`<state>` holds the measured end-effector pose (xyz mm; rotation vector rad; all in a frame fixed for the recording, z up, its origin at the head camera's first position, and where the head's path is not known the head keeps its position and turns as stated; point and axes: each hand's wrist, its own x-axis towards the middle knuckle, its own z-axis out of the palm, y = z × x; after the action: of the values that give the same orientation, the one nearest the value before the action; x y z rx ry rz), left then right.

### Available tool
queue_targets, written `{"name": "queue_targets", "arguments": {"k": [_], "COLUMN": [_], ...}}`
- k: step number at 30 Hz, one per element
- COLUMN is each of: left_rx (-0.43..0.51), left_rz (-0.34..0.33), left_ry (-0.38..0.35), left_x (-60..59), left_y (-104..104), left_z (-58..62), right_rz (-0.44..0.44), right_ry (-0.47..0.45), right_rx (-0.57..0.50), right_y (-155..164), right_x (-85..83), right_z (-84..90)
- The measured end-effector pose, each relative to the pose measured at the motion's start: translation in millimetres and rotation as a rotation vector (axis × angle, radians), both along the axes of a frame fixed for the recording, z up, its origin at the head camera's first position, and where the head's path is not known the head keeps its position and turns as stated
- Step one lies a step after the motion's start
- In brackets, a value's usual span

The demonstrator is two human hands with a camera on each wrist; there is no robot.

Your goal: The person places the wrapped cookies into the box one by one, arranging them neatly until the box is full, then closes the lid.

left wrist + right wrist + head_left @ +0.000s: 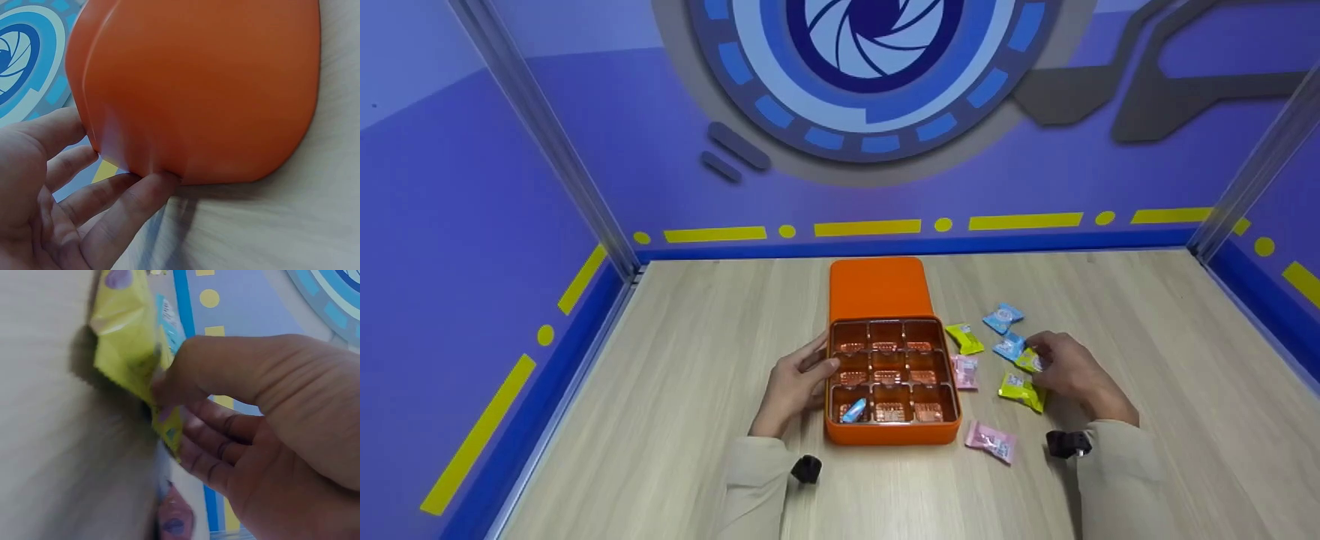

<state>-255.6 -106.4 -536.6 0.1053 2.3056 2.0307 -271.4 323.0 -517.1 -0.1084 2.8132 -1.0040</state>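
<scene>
"At the left of the box (894,434), what does the left hand (793,384) do?"

"It holds the side, thumb by the rim, fingertips against it."

"And the right hand (1074,373)?"

"Nearly closed: thumb and fingertips pinch a yellow sweet (1026,360). Whether that sweet is off the desk (690,360), I cannot tell."

"What lies nearest that hand?"

"Another yellow sweet (1020,391), just beside it on the near side, and a blue sweet (1009,346) just beyond the pinched one. A second blue sweet (1003,318) sits farther back."

"Between the hands?"

"The box, with nine compartments; a third blue sweet (854,411) lies aslant within the near left one. Just right of the box are a third yellow sweet (965,340) and a pink sweet (966,373); a second pink sweet (991,442) lies off the near right corner."

"Behind the box?"

"An orange lid (879,289), then the wall (615,150)."
</scene>
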Motion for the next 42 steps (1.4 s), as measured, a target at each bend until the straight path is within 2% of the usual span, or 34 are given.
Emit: {"name": "queue_targets", "arguments": {"k": [6,18,26,32,42], "left_rx": [-0.003,-0.014,-0.014,-0.028,-0.011], "left_rz": [0.003,0.004,0.005,0.005,0.003], "left_ry": [-0.017,-0.040,-0.036,-0.022,-0.049], "left_x": [-0.8,-1.2,-1.8,-1.5,-0.4], "left_y": [-0.7,-2.0,-2.1,-2.1,-0.8], "left_z": [-1.5,-1.5,-2.6,-2.1,-0.9], "right_rz": [-0.007,-0.076,-0.059,-0.077,-0.081], "right_ry": [0.014,0.017,0.076,0.080,0.115], "right_rx": [-0.001,-0.062,-0.062,-0.062,-0.090], "right_y": [1.6,-1.3,-0.7,-0.3,-0.7], "right_x": [-1.2,3.5,4.8,5.5,9.3], "right_z": [-0.5,3.0,3.6,3.5,3.1]}}
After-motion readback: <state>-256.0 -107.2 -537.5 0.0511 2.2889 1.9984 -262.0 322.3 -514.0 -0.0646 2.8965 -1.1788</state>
